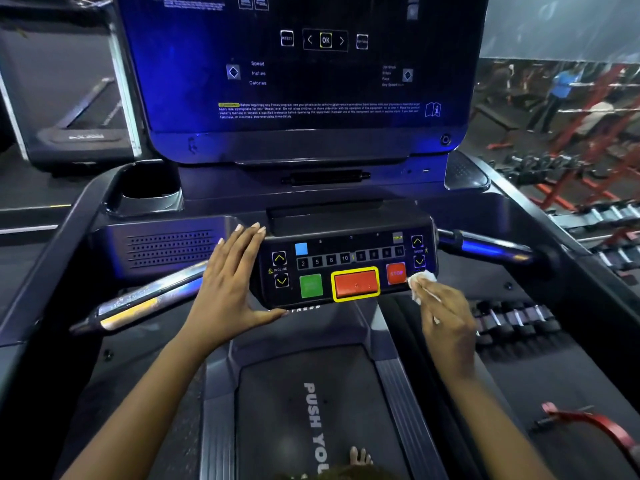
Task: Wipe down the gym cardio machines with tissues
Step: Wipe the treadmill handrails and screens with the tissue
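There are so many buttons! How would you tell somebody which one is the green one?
Find the treadmill's big dark console screen, then drop to the small black button panel below it. The square green button sits in its bottom row, left of the wide yellow-framed red button; nothing else there is green.

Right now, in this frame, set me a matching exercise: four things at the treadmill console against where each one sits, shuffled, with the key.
Things:
1. tissue
2. left hand
3. green button
4. cup holder

Places:
A. flat against the left end of the control panel
B. just left of the yellow-rimmed red button
C. far left of the console, behind the speaker grille
D. pinched in the right hand, at the panel's lower right corner

Pairs: 1-D, 2-A, 3-B, 4-C.
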Action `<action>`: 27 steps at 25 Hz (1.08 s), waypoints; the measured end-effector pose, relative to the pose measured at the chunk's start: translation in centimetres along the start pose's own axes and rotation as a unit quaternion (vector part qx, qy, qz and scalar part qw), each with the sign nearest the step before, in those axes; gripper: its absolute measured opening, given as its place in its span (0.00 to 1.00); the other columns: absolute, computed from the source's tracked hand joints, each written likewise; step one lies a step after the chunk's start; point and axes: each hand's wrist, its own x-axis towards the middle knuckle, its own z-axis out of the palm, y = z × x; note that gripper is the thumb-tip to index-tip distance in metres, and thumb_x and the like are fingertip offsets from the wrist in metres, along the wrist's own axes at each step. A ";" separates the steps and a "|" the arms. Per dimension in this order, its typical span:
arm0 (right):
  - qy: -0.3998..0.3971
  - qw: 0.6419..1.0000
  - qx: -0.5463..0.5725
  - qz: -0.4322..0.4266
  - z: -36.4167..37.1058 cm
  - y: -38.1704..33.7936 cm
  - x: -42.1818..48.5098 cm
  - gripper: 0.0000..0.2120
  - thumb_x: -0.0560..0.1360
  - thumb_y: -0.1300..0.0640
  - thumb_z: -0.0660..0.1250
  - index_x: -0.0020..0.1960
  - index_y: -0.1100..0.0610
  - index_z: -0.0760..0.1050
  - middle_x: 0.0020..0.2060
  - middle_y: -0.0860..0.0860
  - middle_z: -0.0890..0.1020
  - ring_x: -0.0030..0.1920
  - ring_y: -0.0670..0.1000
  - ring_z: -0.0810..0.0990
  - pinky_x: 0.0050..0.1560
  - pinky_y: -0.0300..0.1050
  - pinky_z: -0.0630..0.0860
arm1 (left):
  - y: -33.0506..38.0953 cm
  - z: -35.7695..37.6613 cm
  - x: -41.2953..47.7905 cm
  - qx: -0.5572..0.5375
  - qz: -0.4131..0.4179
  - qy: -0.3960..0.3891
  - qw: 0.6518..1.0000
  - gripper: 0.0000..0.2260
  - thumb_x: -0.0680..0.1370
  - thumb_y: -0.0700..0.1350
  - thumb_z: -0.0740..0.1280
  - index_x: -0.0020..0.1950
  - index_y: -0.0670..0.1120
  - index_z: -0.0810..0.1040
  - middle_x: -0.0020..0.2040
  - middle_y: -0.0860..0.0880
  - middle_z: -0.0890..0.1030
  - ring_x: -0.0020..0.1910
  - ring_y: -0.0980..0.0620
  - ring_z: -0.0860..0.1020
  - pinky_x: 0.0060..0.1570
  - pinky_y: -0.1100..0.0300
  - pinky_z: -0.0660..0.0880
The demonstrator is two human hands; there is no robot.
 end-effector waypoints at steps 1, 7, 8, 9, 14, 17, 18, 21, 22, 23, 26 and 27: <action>0.002 1.000 0.007 0.008 0.1 -0.3 0.1 0.10 0.75 0.66 0.64 0.54 0.62 0.81 0.49 0.54 0.83 0.49 0.50 0.79 0.57 0.39 0.74 | 0.0 0.0 0.0 0.000 0.000 -0.001 1.000 0.51 0.64 0.71 0.64 0.77 0.41 0.56 0.76 0.45 0.60 0.76 0.46 0.55 0.75 0.53 0.47; 0.039 0.995 0.013 0.093 1.6 -1.2 3.6 0.11 0.75 0.65 0.63 0.55 0.63 0.80 0.49 0.57 0.82 0.52 0.51 0.77 0.61 0.30 0.68 | 0.0 -0.1 0.0 0.003 -0.001 -0.001 1.000 0.51 0.64 0.71 0.64 0.77 0.41 0.55 0.76 0.45 0.60 0.76 0.47 0.55 0.75 0.54 0.46; 0.033 0.995 0.014 0.090 1.8 -1.9 2.8 0.11 0.75 0.67 0.64 0.55 0.63 0.80 0.50 0.57 0.82 0.52 0.51 0.77 0.61 0.33 0.69 | 0.0 -0.2 0.0 0.003 -0.002 -0.002 1.000 0.51 0.64 0.71 0.64 0.77 0.41 0.55 0.76 0.45 0.60 0.76 0.47 0.55 0.75 0.54 0.46; 0.020 0.996 0.013 0.080 1.9 -2.6 1.7 0.11 0.74 0.68 0.65 0.55 0.63 0.80 0.50 0.57 0.82 0.51 0.52 0.78 0.59 0.37 0.72 | 0.1 -0.2 0.0 0.004 -0.002 -0.003 1.000 0.51 0.64 0.71 0.64 0.77 0.41 0.55 0.76 0.45 0.60 0.76 0.47 0.55 0.76 0.55 0.46; -0.010 0.999 0.047 0.017 1.5 -4.1 1.6 0.10 0.75 0.64 0.64 0.52 0.63 0.81 0.48 0.55 0.83 0.49 0.51 0.79 0.58 0.37 0.73 | 0.0 -0.1 0.0 0.009 -0.001 0.001 1.000 0.51 0.64 0.71 0.64 0.77 0.41 0.55 0.77 0.45 0.59 0.76 0.47 0.56 0.75 0.53 0.47; 0.012 0.999 0.029 0.033 2.6 -2.6 6.5 0.11 0.75 0.67 0.63 0.53 0.64 0.81 0.49 0.56 0.83 0.51 0.53 0.79 0.61 0.29 0.66 | 0.1 -0.1 0.0 0.005 -0.001 0.005 1.000 0.51 0.64 0.71 0.64 0.77 0.40 0.56 0.77 0.45 0.60 0.76 0.47 0.56 0.75 0.53 0.47; 0.009 0.999 0.025 0.024 3.1 -2.2 7.6 0.11 0.74 0.70 0.64 0.54 0.64 0.80 0.50 0.57 0.82 0.51 0.54 0.79 0.62 0.31 0.67 | 0.1 -0.1 0.0 0.003 -0.002 0.005 1.000 0.51 0.64 0.70 0.64 0.77 0.40 0.56 0.76 0.45 0.60 0.76 0.47 0.56 0.75 0.53 0.47; -0.025 0.998 0.018 -0.060 3.9 -1.7 7.3 0.15 0.71 0.74 0.66 0.56 0.64 0.79 0.50 0.57 0.82 0.50 0.57 0.80 0.60 0.40 0.72 | 0.3 -0.3 0.0 0.004 -0.003 0.003 1.000 0.51 0.64 0.70 0.64 0.77 0.41 0.56 0.76 0.44 0.60 0.76 0.47 0.56 0.75 0.54 0.46; -0.038 0.996 0.018 -0.082 3.8 -1.7 6.3 0.16 0.71 0.75 0.66 0.57 0.64 0.79 0.50 0.57 0.82 0.49 0.58 0.80 0.58 0.43 0.74 | 0.3 -0.3 0.0 0.004 -0.003 0.002 1.000 0.51 0.64 0.70 0.64 0.77 0.40 0.56 0.76 0.44 0.60 0.76 0.46 0.56 0.76 0.54 0.45; -0.049 0.994 0.021 -0.096 3.4 -1.8 5.0 0.17 0.71 0.75 0.66 0.58 0.64 0.78 0.51 0.56 0.82 0.49 0.58 0.80 0.57 0.44 0.74 | 0.2 -0.3 0.0 0.005 -0.004 0.001 1.000 0.51 0.64 0.70 0.64 0.77 0.40 0.56 0.76 0.44 0.60 0.76 0.46 0.56 0.76 0.55 0.45; -0.063 0.994 0.034 -0.088 2.0 -1.9 2.2 0.16 0.71 0.73 0.68 0.58 0.63 0.79 0.53 0.54 0.81 0.50 0.54 0.80 0.57 0.44 0.76 | 0.2 -0.2 0.0 0.009 -0.004 -0.003 1.000 0.51 0.64 0.70 0.64 0.77 0.40 0.56 0.76 0.44 0.60 0.76 0.47 0.56 0.76 0.55 0.44; -0.064 0.995 0.039 -0.073 1.6 -2.2 1.7 0.16 0.71 0.72 0.68 0.57 0.63 0.79 0.53 0.53 0.82 0.50 0.53 0.80 0.56 0.45 0.76 | 0.2 -0.2 0.0 0.012 -0.004 -0.005 1.000 0.51 0.64 0.70 0.64 0.77 0.40 0.55 0.76 0.44 0.59 0.76 0.47 0.55 0.76 0.55 0.43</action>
